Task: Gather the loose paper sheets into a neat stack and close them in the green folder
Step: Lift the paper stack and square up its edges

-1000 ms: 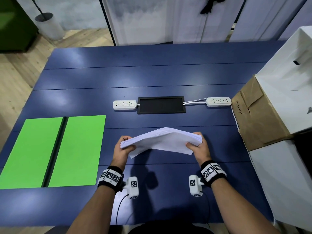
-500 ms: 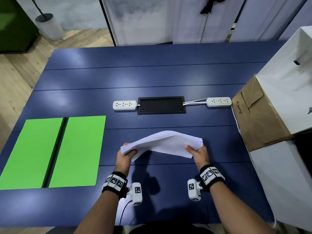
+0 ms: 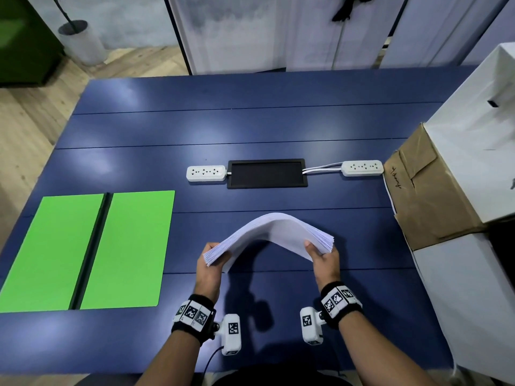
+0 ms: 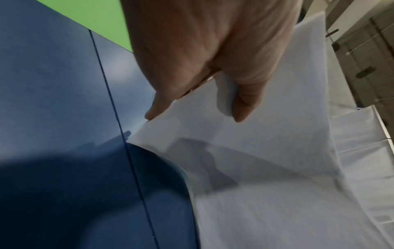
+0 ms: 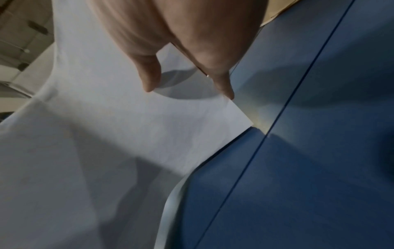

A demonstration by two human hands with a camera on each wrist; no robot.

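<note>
A thick stack of white paper sheets (image 3: 274, 232) is held above the blue table (image 3: 250, 121), bent upward into an arch. My left hand (image 3: 213, 259) grips its left end and my right hand (image 3: 320, 253) grips its right end. In the left wrist view, the left hand (image 4: 192, 116) has thumb and fingers clamped on the paper (image 4: 255, 160). The right wrist view shows the right hand (image 5: 187, 91) pinching the paper (image 5: 106, 134) the same way. The green folder (image 3: 89, 250) lies open and flat at the left, a dark spine down its middle.
Two white power strips (image 3: 206, 173) (image 3: 362, 168) flank a black panel (image 3: 267, 174) at mid-table. A brown and white cardboard box (image 3: 446, 190) crowds the right edge. A grey planter (image 3: 80, 40) stands on the wooden floor beyond the far left corner.
Both hands have moved closer together and a little toward me, so the stack now arches much higher in the middle than one second ago. The folder has not moved.
</note>
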